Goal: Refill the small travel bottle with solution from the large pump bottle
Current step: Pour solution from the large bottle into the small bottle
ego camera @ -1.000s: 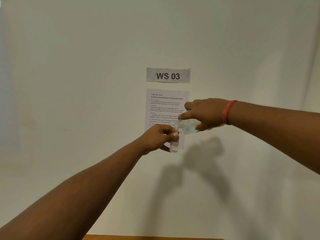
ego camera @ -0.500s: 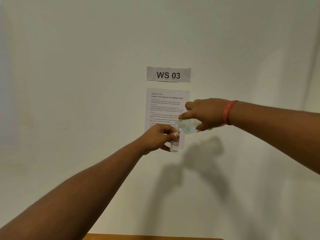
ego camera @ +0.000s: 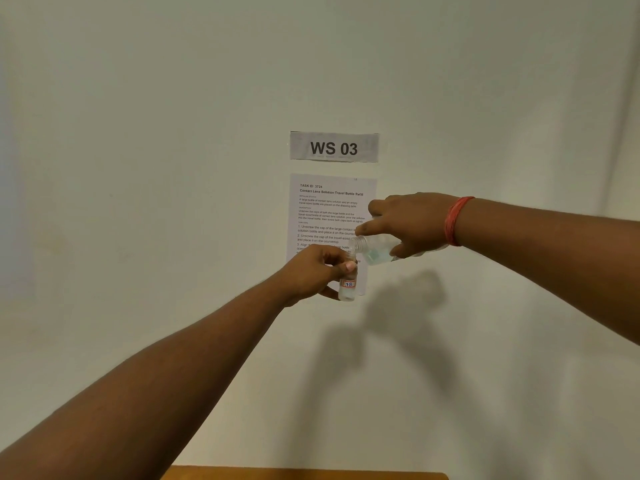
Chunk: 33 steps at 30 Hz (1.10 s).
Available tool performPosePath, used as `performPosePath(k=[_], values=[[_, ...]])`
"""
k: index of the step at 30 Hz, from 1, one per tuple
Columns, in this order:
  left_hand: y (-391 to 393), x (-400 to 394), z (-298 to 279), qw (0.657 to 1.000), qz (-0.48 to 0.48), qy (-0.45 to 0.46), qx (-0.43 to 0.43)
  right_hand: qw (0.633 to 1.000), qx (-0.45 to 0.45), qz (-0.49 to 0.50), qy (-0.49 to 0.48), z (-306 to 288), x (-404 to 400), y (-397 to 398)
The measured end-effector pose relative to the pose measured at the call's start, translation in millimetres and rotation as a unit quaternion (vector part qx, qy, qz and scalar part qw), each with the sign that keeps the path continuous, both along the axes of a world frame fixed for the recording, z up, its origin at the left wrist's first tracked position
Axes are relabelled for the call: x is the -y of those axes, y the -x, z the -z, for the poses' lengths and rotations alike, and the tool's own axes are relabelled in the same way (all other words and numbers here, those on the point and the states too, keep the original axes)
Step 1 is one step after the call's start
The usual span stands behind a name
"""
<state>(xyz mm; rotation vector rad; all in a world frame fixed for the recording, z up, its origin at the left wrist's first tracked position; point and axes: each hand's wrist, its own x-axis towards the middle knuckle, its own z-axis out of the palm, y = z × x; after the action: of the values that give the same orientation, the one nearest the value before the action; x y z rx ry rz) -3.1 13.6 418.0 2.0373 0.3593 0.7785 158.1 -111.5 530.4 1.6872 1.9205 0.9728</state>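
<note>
Pale wall (ego camera: 138, 168) carries a "WS 03" paper sign (ego camera: 334, 147) above a printed instruction sheet (ego camera: 330, 209); the left hand (ego camera: 311, 275) clasps a small clear upright travel bottle (ego camera: 347, 287); the right hand (ego camera: 412, 221), red wristband (ego camera: 456, 220), grips a larger clear bottle (ego camera: 375, 251) tilted sideways, mouth touching the small one's top.

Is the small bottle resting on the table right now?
No, the left hand holds the small bottle up in front of the wall, well above the table.
</note>
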Motion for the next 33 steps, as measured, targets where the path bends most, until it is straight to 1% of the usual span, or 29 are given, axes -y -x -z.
performPosePath(k=[33], values=[[6.3,-1.2,2.0,1.000,-0.007,0.006,0.001,1.000,0.004,-0.006,-0.003,1.2,-5.9,4.6]])
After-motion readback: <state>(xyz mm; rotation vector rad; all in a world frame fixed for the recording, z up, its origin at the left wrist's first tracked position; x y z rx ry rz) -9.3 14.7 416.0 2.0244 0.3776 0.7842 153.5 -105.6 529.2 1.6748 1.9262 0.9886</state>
